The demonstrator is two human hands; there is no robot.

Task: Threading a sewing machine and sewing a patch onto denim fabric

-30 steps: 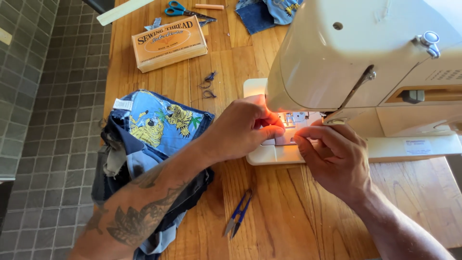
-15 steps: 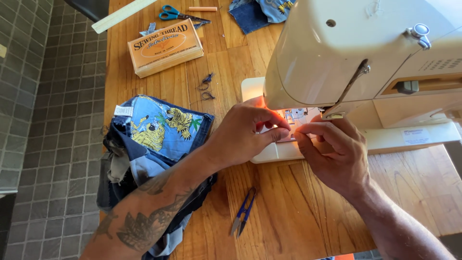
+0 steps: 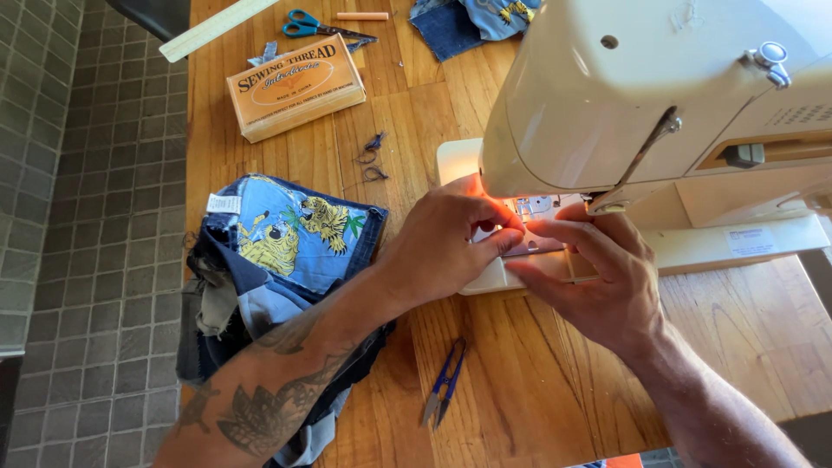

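Observation:
A cream sewing machine [image 3: 659,95] stands on the wooden table [image 3: 537,390]. Both my hands are at its lit needle area. My left hand [image 3: 446,243] has its fingertips pinched near the metal needle plate [image 3: 537,208]. My right hand [image 3: 598,277] rests on the machine bed beside it, fingers stretched toward the needle. What the fingertips hold is too small to see. A blue printed denim garment [image 3: 286,234] lies under my left forearm.
Blue thread snips [image 3: 444,383] lie near the table's front edge. A tan cardboard thread box [image 3: 295,85], blue-handled scissors [image 3: 314,26], a ruler [image 3: 217,28] and more denim pieces [image 3: 472,19] sit at the back. Grey tiled floor [image 3: 78,217] lies to the left.
Both hands stay at the needle area with only small finger shifts. The view has tilted slightly.

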